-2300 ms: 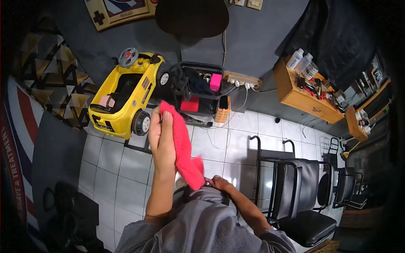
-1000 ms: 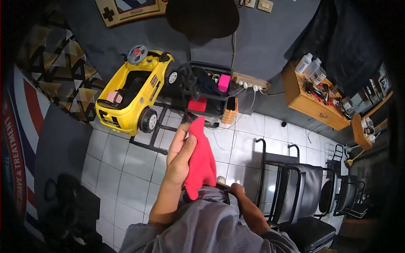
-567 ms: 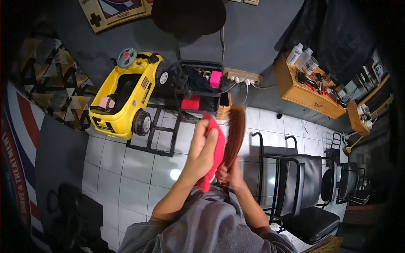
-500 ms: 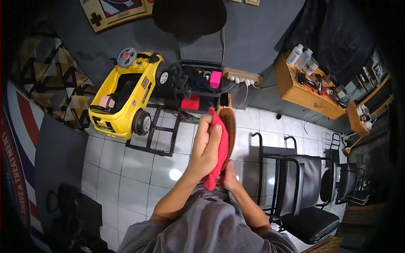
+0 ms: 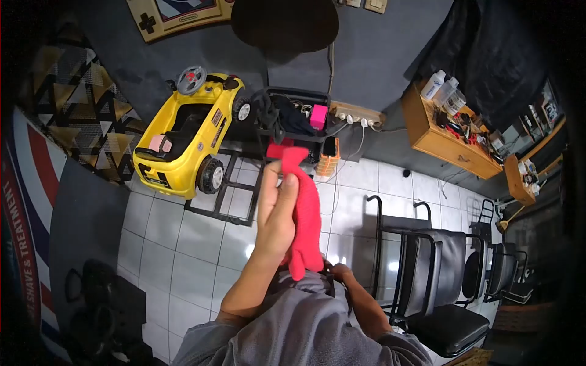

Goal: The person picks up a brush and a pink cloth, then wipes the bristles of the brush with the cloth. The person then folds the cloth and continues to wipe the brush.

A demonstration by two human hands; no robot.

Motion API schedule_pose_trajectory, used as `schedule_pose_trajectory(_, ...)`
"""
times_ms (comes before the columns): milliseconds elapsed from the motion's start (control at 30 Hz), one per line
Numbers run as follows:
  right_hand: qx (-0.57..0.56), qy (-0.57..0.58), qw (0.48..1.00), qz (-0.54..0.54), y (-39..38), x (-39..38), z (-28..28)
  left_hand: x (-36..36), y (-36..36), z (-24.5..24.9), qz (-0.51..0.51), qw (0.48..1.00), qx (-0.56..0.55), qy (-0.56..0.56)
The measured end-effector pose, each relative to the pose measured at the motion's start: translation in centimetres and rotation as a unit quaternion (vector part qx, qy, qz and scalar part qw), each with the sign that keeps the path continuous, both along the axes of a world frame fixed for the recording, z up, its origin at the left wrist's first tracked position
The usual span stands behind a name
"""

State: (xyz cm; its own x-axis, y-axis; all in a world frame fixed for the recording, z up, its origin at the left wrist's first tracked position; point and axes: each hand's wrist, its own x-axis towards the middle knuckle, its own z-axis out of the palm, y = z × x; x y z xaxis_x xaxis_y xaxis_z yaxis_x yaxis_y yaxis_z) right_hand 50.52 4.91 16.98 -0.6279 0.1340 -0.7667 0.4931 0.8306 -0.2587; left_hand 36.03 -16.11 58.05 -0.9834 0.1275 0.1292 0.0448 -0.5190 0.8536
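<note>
A red cloth hangs lengthwise in front of my body, its upper corner folded over. My left hand is closed on its left edge, thumb pressed against the fabric. Lower down, beside the cloth's bottom end, my right hand is close to my waist. Its fingers are mostly hidden, and what it holds, if anything, does not show. The grey garment I wear lies just below both hands.
A yellow toy car stands on a black metal frame at the left. Ahead is a black shelf cart with a pink box. Black chairs stand at the right, below a wooden drawer unit holding bottles and tools.
The brown rounded object behind the cloth is no longer visible. My left hand and the cloth have shifted slightly left, while my right hand has dropped toward my waist, away from the cloth.
</note>
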Motion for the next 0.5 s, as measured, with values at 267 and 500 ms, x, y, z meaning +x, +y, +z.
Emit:
schedule_pose_trajectory(267, -0.518, 0.190, 0.753, -0.358, -2.7, -7.0, 20.9, 0.5, 1.6, -4.0, -0.020, 0.994, -0.088, 0.056)
schedule_pose_trajectory(500, -0.486, 0.355, 0.787, -0.137, -7.6, -7.6, 22.1, 0.1, 2.8, -3.8, 0.002, 0.991, -0.079, 0.106)
